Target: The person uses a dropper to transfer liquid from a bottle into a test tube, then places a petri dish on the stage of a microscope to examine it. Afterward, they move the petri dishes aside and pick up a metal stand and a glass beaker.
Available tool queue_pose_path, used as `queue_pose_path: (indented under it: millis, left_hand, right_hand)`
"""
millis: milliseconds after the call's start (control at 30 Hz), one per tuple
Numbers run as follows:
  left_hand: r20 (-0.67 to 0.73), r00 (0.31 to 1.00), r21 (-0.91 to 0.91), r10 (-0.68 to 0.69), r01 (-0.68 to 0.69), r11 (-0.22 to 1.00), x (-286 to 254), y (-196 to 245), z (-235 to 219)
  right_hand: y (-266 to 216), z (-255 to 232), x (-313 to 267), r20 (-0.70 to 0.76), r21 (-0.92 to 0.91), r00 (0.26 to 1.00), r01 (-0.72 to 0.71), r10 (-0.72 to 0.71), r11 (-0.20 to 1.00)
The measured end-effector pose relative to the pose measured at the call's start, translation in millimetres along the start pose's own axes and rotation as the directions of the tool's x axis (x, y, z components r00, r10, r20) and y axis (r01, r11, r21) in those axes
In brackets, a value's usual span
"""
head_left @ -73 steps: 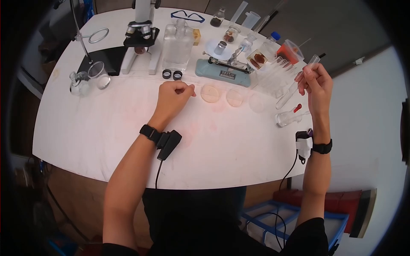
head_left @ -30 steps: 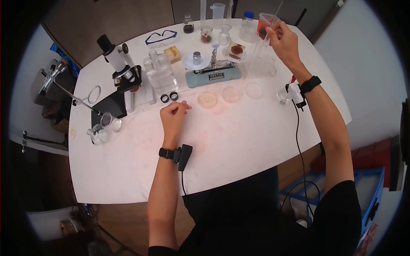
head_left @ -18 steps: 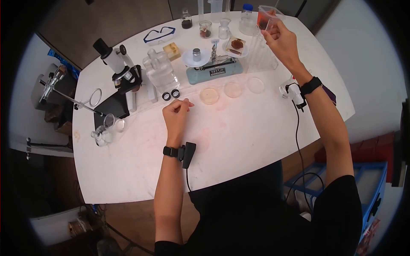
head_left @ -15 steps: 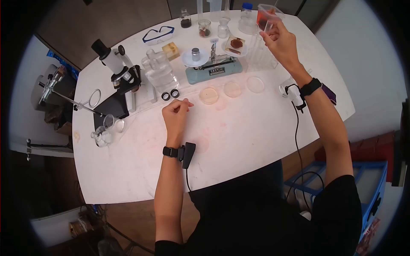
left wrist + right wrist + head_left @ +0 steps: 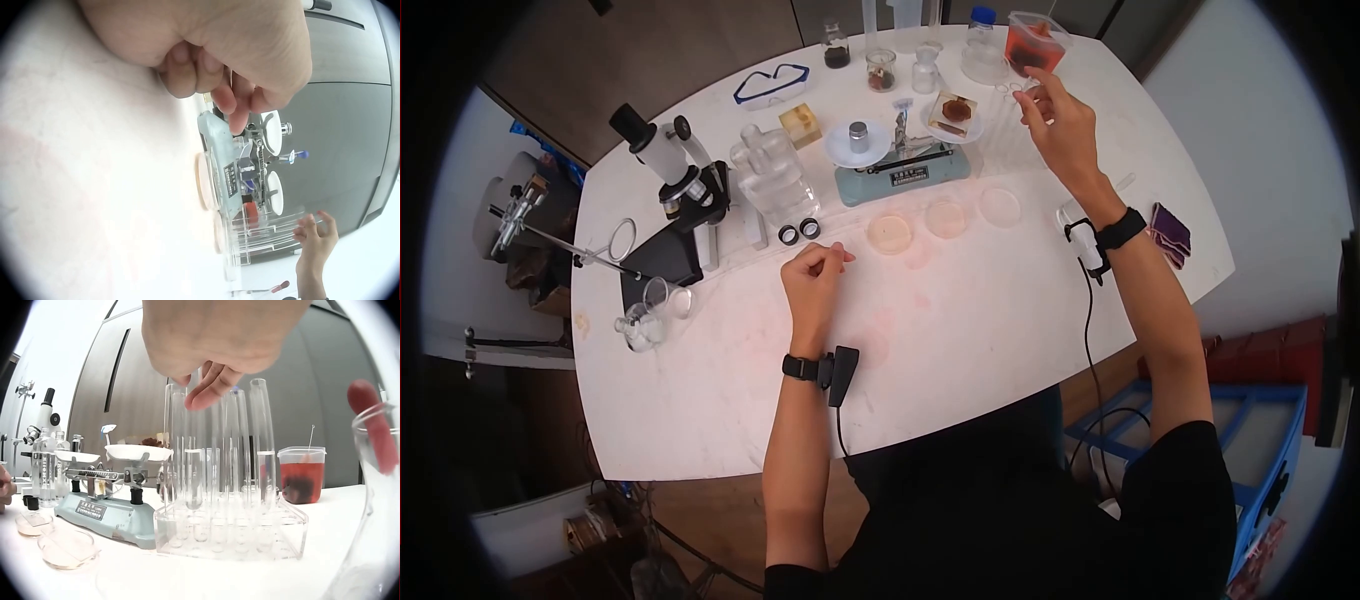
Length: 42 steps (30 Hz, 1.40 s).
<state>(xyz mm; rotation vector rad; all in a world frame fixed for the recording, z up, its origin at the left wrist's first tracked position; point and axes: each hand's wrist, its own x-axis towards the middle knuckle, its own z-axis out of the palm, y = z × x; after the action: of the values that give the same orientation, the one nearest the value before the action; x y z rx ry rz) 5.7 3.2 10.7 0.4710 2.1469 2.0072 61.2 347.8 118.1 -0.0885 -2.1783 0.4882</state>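
My right hand [image 5: 1060, 125] is above the clear test tube rack [image 5: 231, 534], its fingertips at the top of a glass test tube [image 5: 194, 481] with clear liquid in it. Thumb and fingers pinch that tube upright among several other tubes [image 5: 262, 425] standing in the rack. My left hand [image 5: 812, 272] rests on the white table [image 5: 960, 350] with its fingers loosely curled and nothing in them. Close to it lie two small black rings [image 5: 799, 232] and three shallow round dishes, the nearest being a petri dish [image 5: 890, 235].
A blue balance [image 5: 905, 175] stands left of the rack, with a microscope [image 5: 675, 180] and a square glass bottle [image 5: 775, 180] beyond it. Behind the rack is a tub of red liquid [image 5: 1037, 42]. A glass flask [image 5: 1070, 210] sits under my right wrist.
The right hand has carried the test tube from the right side over to the rack and lowered it among the other tubes. The head view has turned. My left hand stays on the table.
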Motion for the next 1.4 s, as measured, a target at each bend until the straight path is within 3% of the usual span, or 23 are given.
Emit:
queue_pose_path:
  millis: [633, 767, 867, 933, 1233, 1400]
  left_hand:
    - [0.008, 1.0, -0.033, 0.008, -0.007, 0.999, 1.2, -6.5, -1.2]
    - [0.006, 1.0, -0.03, 0.011, -0.011, 0.999, 0.8, -4.6, -1.1]
    - [0.009, 1.0, -0.02, 0.02, -0.019, 1.0, 0.6, -4.0, -1.0]
    - [0.01, 1.0, -0.01, 0.013, -0.013, 1.0, 0.8, -4.7, -1.5]
    - [0.013, 1.0, -0.002, 0.007, -0.007, 1.0, 1.0, -4.3, -1.5]
    - [0.004, 1.0, -0.004, 0.003, -0.003, 1.0, 0.8, -5.0, -1.3]
  right_hand:
    - [4.4, 3.5, -6.4, -0.083, -0.046, 0.988, 0.127, -0.13, 0.991]
    - [5.4, 3.1, -9.9, -0.057, -0.044, 0.994, 0.09, -0.092, 0.995]
    - [10.4, 4.5, -12.0, -0.041, -0.069, 0.992, 0.12, -0.123, 0.99]
    - [12.6, 5.6, -12.3, -0.041, -0.105, 0.975, 0.214, -0.219, 0.971]
    - [10.2, 4.4, -12.1, -0.018, -0.151, 0.961, 0.269, -0.274, 0.951]
    - [-5.4, -5.0, -12.3, -0.043, -0.12, 0.979, 0.195, -0.201, 0.974]
